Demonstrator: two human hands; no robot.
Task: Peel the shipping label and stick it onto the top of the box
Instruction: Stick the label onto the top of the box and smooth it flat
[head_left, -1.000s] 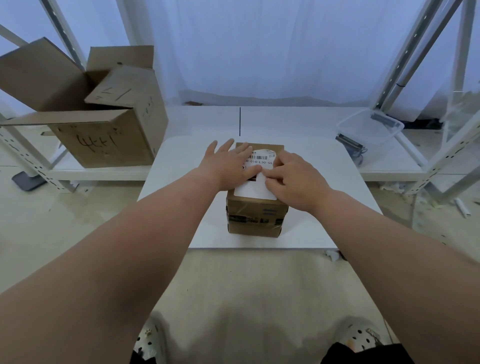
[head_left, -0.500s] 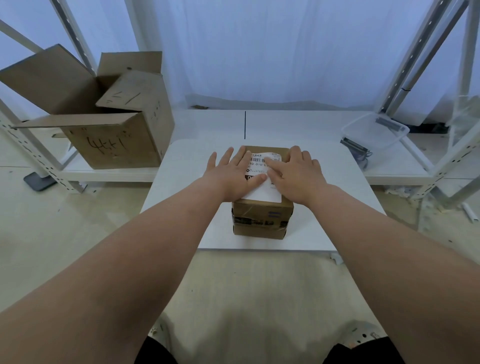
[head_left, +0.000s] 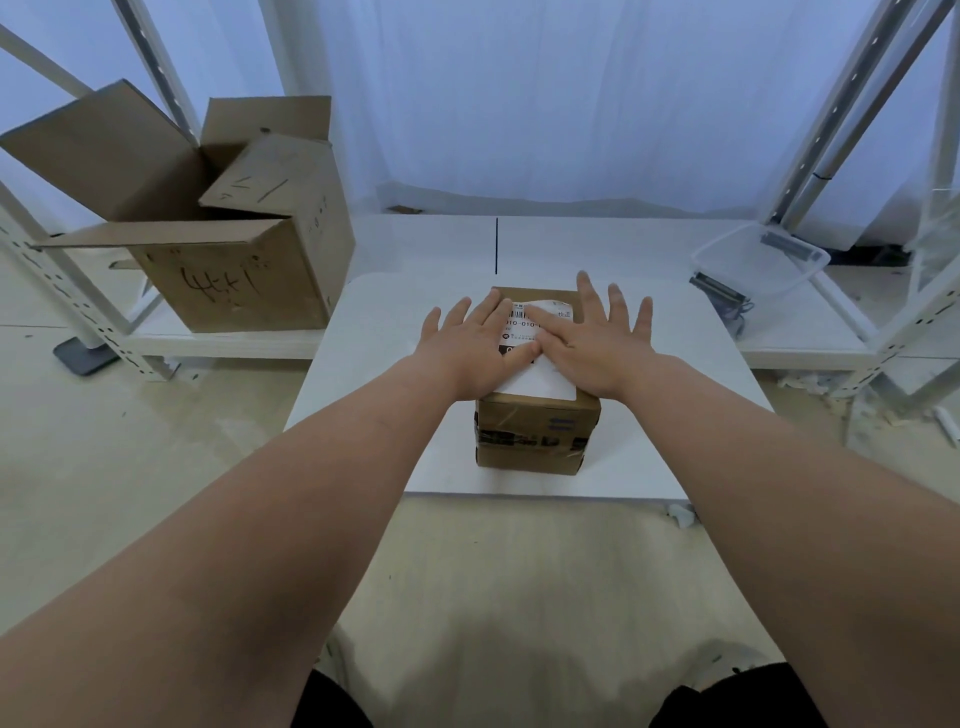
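A small brown cardboard box (head_left: 535, 434) stands on the white table (head_left: 374, 332), taped around its front. The white shipping label (head_left: 540, 382) lies flat on the box's top, its barcode end toward the far edge. My left hand (head_left: 475, 345) rests palm down on the left part of the label and box top, fingers spread. My right hand (head_left: 597, 340) lies flat on the right part, fingers splayed wide and reaching past the far edge. Both hands hide much of the label.
A large open cardboard box (head_left: 223, 244) with handwriting sits on a low shelf at the left. A clear plastic bin (head_left: 761, 260) stands at the right on the white shelf. Metal rack posts (head_left: 831, 114) rise on both sides.
My right hand went from curled fingers to a flat, wide-spread palm on the label. My left hand slid a little over the box top. The box stayed put.
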